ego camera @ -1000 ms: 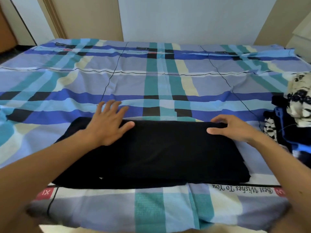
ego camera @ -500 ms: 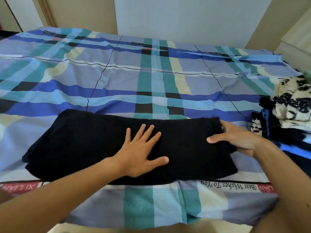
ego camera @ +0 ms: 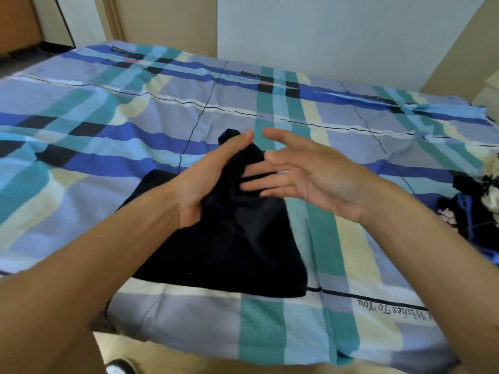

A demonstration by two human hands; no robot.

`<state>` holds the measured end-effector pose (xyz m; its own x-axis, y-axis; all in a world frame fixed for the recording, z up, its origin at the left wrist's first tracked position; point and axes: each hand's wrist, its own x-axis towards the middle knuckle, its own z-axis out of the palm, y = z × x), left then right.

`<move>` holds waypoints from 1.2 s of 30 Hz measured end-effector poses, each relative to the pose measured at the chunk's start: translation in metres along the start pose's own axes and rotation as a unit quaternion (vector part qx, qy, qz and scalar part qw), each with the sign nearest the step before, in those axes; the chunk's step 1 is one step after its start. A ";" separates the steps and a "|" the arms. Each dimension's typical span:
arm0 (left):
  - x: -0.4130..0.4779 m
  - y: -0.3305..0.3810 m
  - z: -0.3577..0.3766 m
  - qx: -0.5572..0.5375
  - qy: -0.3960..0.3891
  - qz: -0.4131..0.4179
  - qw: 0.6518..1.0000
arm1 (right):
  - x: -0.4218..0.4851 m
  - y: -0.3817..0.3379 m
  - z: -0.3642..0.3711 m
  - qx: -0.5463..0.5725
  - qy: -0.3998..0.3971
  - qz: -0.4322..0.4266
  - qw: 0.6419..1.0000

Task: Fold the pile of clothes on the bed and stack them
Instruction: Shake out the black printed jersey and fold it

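A black garment (ego camera: 229,247) lies on the plaid bed sheet (ego camera: 318,238) near the front edge, its far part raised into a peak between my hands. My left hand (ego camera: 213,179) holds that raised fold, fingers stretched along the cloth and thumb hidden behind it. My right hand (ego camera: 305,179) hovers palm up just right of the fold, fingers straight and spread, their tips touching the cloth. A pile of unfolded clothes (ego camera: 475,203), black, blue and white with dark print, sits at the bed's right edge.
The bed's front edge (ego camera: 243,354) runs below the garment, with floor beneath it. Walls stand behind the bed, and a doorway (ego camera: 62,25) is at the far left. Bare sheet stretches to the left and beyond the garment.
The garment lay flat and long under both hands. Its right end has been brought over to the left, making it narrower, and both hands now meet at a raised fold in the middle.
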<state>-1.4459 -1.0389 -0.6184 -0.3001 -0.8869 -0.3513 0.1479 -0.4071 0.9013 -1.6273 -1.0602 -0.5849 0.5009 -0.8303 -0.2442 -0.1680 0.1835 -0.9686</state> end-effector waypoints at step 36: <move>0.015 -0.095 -0.132 0.768 0.127 0.079 0.623 | 0.066 0.157 0.061 -0.565 0.078 -0.070 0.819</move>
<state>-1.3397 -1.0425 -0.7426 -0.2091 -0.9746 -0.0800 -0.9776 0.2065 0.0405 -1.5685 -1.0542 -0.7558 0.4823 -0.8751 -0.0399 -0.8403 -0.4493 -0.3034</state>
